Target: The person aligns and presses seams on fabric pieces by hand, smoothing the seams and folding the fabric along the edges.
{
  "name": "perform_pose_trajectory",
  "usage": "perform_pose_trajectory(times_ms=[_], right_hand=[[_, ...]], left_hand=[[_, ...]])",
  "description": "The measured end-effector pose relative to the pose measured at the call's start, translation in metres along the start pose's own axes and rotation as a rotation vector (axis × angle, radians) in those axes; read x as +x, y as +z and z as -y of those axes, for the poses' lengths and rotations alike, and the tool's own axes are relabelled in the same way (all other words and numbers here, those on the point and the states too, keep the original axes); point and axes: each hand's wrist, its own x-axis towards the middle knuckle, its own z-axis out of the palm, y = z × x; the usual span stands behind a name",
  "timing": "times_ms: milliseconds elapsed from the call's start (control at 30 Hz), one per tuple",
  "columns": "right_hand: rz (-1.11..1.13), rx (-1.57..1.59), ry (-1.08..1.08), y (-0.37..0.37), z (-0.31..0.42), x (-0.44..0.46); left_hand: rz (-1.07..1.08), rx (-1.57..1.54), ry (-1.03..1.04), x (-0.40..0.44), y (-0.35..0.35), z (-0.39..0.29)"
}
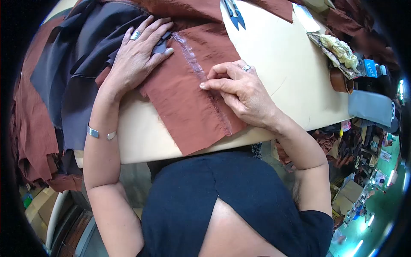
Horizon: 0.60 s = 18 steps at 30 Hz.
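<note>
A rust-brown piece of fabric (171, 111) lies on the table with a shiny, whitish, see-through strip (189, 53) running down it at a slant. My left hand (139, 53) rests flat, fingers stretched, on the far left part of this piece and on dark grey fabric (160, 48) under the thumb. My right hand (239, 92) is over the strip, thumb and index finger pinched together. Whatever sits between those fingertips is too small to make out. Below the right hand the strip continues to the near edge of the fabric.
Dark grey fabric (85, 51) and rust-brown cloth (36, 124) hang over the table's left side. Blue thread snips (235, 17) lie at the back of the pale table (308, 85). A brown round container (340, 81), a plastic bottle (371, 68) and a grey box (371, 107) stand at right.
</note>
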Motion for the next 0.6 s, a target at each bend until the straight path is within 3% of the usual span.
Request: perform_pose_trajectory(times_ms=[167, 267, 300, 500, 600], right_hand=[[0.023, 0.033, -0.11, -0.003, 0.003, -0.021], [0.047, 0.044, -0.131, -0.006, 0.004, -0.041], [0.056, 0.009, -0.167, -0.006, 0.005, -0.046], [0.101, -0.001, -0.302, -0.012, 0.008, -0.056], [0.099, 0.026, -0.195, -0.011, 0.011, -0.054]], left_hand=[[-0.048, 0.029, 0.012, 0.0, 0.006, 0.001], [0.051, -0.115, 0.02, 0.007, -0.018, -0.007], [0.248, -0.164, -0.113, 0.01, -0.031, -0.012], [0.258, -0.204, -0.122, 0.01, -0.03, -0.011], [0.045, -0.044, -0.008, 0.006, -0.024, -0.016]])
